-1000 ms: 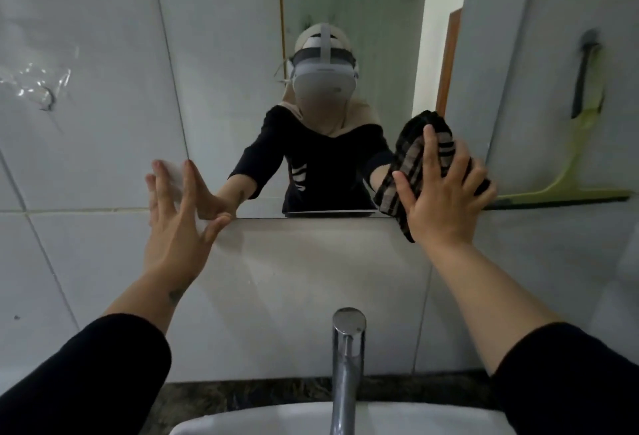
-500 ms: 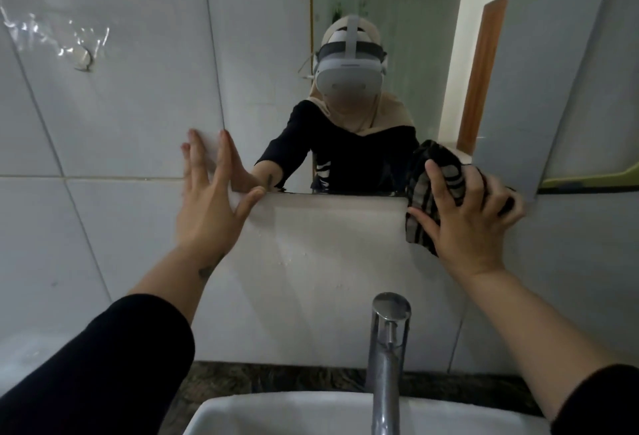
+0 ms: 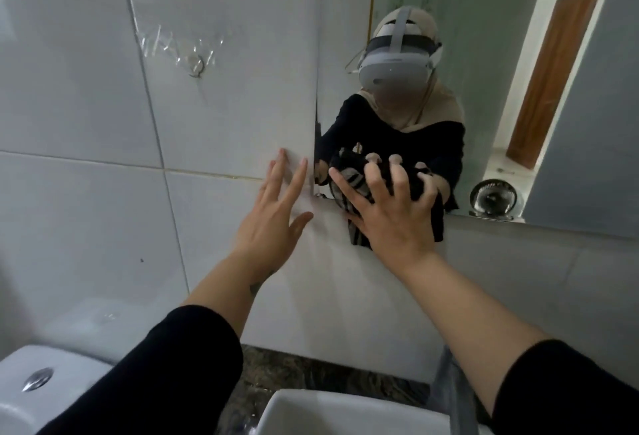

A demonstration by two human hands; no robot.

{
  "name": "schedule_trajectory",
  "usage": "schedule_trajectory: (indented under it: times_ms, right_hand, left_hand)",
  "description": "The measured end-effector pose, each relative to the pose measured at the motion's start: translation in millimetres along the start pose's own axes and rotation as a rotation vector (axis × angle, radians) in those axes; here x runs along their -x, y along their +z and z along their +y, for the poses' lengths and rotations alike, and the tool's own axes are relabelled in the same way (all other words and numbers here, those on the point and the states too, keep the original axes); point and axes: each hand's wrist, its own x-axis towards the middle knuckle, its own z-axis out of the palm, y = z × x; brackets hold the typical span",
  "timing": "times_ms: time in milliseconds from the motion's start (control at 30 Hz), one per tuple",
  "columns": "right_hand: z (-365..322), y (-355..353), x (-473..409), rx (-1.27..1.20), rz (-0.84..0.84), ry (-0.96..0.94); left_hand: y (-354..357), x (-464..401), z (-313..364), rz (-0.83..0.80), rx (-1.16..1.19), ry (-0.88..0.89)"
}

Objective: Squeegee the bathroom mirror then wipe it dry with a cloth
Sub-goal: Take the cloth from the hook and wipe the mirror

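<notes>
While pressed under the right hand (image 3: pixel 390 217), the cloth (image 3: pixel 356 189) touches the mirror (image 3: pixel 484 54).

A dark speckled counter (image 3: pixel 311 370) carries the white basin (image 3: pixel 339 414).

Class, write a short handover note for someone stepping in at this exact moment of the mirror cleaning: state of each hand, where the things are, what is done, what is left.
Left hand: open, empty, fingers spread flat on the wall tile just left of the mirror.
Right hand: grips the bunched checked cloth, pressed on the mirror's lower left corner; part of the cloth hangs below the bottom edge.
Squeegee: not in view.
Done: apparently the squeegee pass, since wiping is under way.
Left: dry the rest of the glass; from here I cannot tell which areas remain wet.
</notes>
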Motion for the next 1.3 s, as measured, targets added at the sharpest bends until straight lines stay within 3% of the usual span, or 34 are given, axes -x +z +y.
schedule_trajectory:
  times_ms: [100,200,433,667,733,967,1133,1300]
  right_hand:
    - [-23,-9,-29,-0.106,-0.035,-0.131]
    - [-43,-21,-58,-0.323,-0.048,-0.19]
    - [-74,-65,-121,-0.973,-0.21,-0.127]
    - [-91,-98,-169,-1.29,-0.167,0.06]
    - [-92,-97,-181,-1.266,-0.141,0.094]
    - [-90,-83,-221,-0.784,0.062,0.096]
    - [-94,-57,-237,-0.553,0.028,0.076]
    - [-101,-34,-226,-0.441,0.126,-0.001]
  left_hand:
    - [-15,5,-10,0.031,0.1,-0.01]
    - [-36,7,-18,0.117,0.298,-0.138]
    - [-109,1,-36,0.238,0.673,-0.239]
    - [-168,-7,-52,0.281,0.544,-0.281]
    - [-178,-9,-53,0.269,0.435,-0.286]
    - [-189,-45,-71,0.311,0.224,-0.252]
    - [-174,-79,-72,0.342,0.175,-0.283]
    - [-157,-85,-76,0.437,0.058,-0.29]
